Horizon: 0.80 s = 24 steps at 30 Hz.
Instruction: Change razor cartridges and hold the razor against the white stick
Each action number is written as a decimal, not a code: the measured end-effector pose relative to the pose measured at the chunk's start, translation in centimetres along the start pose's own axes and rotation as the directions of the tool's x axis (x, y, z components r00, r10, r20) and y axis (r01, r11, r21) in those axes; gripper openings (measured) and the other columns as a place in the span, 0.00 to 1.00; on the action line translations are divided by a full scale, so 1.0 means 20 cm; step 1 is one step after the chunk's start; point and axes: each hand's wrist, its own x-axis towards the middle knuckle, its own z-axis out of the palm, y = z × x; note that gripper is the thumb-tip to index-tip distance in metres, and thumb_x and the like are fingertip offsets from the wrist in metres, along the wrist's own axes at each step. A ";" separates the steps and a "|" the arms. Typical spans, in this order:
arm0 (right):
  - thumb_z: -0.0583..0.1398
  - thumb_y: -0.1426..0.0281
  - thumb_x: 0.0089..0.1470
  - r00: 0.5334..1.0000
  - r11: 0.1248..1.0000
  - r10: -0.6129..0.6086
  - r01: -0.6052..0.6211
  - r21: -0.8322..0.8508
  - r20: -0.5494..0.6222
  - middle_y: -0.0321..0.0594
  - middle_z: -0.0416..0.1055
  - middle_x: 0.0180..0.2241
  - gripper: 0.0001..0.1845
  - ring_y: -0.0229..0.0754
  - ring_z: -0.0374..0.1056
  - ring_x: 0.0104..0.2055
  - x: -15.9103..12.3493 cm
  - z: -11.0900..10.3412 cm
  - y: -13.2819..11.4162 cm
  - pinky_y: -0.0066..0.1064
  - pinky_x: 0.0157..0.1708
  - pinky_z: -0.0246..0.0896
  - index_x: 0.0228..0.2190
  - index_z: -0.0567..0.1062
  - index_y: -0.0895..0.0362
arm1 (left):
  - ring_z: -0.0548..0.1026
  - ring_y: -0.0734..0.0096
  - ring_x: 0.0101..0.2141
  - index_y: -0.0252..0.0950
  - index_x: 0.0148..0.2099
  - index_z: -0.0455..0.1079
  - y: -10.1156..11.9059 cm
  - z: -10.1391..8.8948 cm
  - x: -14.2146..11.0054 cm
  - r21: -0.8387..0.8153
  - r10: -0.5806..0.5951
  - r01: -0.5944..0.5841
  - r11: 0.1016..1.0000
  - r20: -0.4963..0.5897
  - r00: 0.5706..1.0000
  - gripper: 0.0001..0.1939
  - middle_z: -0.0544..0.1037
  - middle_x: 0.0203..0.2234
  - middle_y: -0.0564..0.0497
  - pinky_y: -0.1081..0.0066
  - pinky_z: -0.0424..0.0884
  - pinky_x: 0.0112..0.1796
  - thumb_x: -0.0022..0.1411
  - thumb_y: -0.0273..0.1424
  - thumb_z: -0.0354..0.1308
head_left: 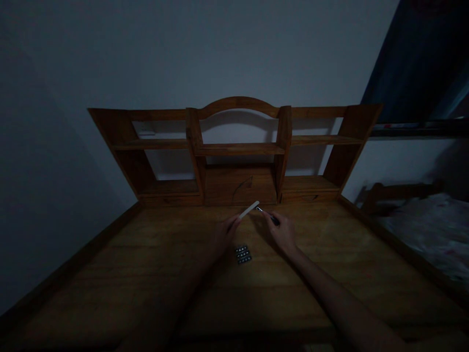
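The room is dim. My left hand (225, 234) is closed on a thin pale stick-like piece (249, 209), tilted up to the right above the wooden desk (146, 274). My right hand (282, 232) is closed on a slim dark tool with a shiny tip (266, 214); that tip meets the upper end of the pale piece. Between my wrists, a few small dark rectangular parts (243, 254) with pale marks lie in a stack on the desk.
A wooden hutch (238, 149) with open shelves stands at the back of the desk against a pale wall. The desk has raised side rails. To the right is a bed with light bedding (432, 230) and a dark window above.
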 end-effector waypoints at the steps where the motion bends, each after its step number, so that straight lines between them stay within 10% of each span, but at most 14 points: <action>1: 0.51 0.51 0.60 1.000 1.000 -0.001 0.001 -0.001 0.001 0.39 0.78 0.29 0.25 0.42 0.71 0.28 0.00 0.00 0.00 0.28 0.30 0.60 0.35 0.80 0.54 | 0.74 0.62 0.50 0.41 0.53 0.72 0.00 0.00 0.00 0.013 0.006 -0.006 1.000 0.002 1.000 0.21 0.77 0.49 0.52 0.62 0.67 0.53 0.66 0.44 0.46; 24: 0.51 0.52 0.61 1.000 0.994 -0.002 0.004 -0.107 0.016 0.41 0.79 0.34 0.23 0.47 0.75 0.34 -0.02 0.01 -0.03 0.31 0.33 0.62 0.39 0.80 0.51 | 0.77 0.61 0.44 0.42 0.52 0.72 -0.01 0.02 0.00 0.163 -0.013 0.021 0.986 -0.047 0.999 0.22 0.79 0.45 0.49 0.62 0.70 0.47 0.68 0.45 0.43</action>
